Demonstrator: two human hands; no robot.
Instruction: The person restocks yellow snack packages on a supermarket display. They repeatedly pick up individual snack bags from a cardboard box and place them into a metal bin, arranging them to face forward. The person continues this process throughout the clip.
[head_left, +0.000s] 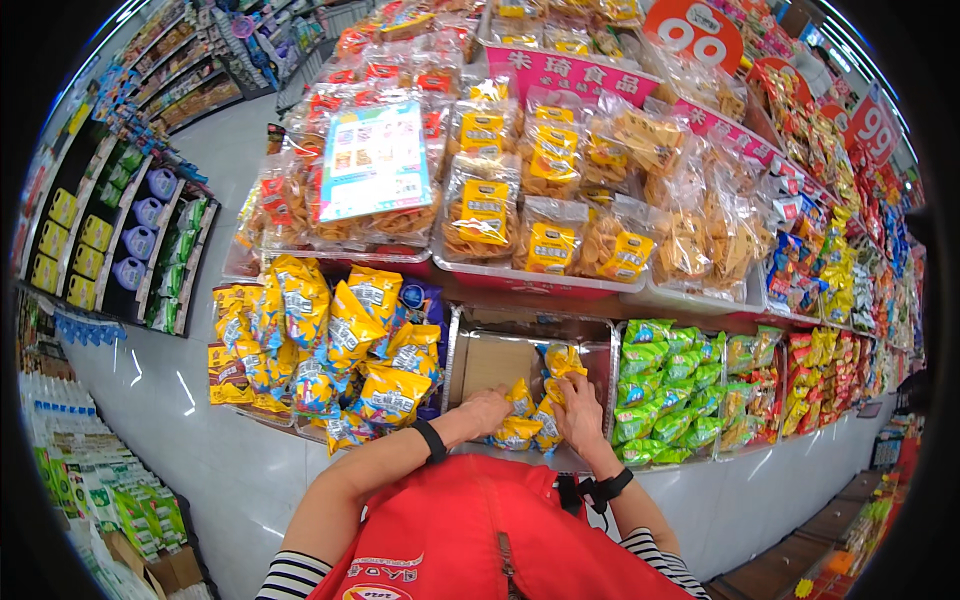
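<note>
Both of my hands reach into a clear plastic bin (454, 360) in front of me. My left hand (489, 410) touches the left side of a small group of yellow and blue snack bags (516, 433); whether its fingers grip one is hidden. My right hand (577, 412) lies over the right side of the group, its fingertips at a yellow bag (561, 361); its grip cannot be made out either. A brown cardboard piece (495, 364) covers the bin's left part. Each wrist wears a black band.
Left of the bin is a heap of yellow snack bags (352, 330); green snack bags (667, 390) fill the bin on the right. Behind stand raised tubs of clear-bagged snacks (551, 232), with a printed sheet (375, 161) on the left ones. Stocked shelves (112, 232) stand far left.
</note>
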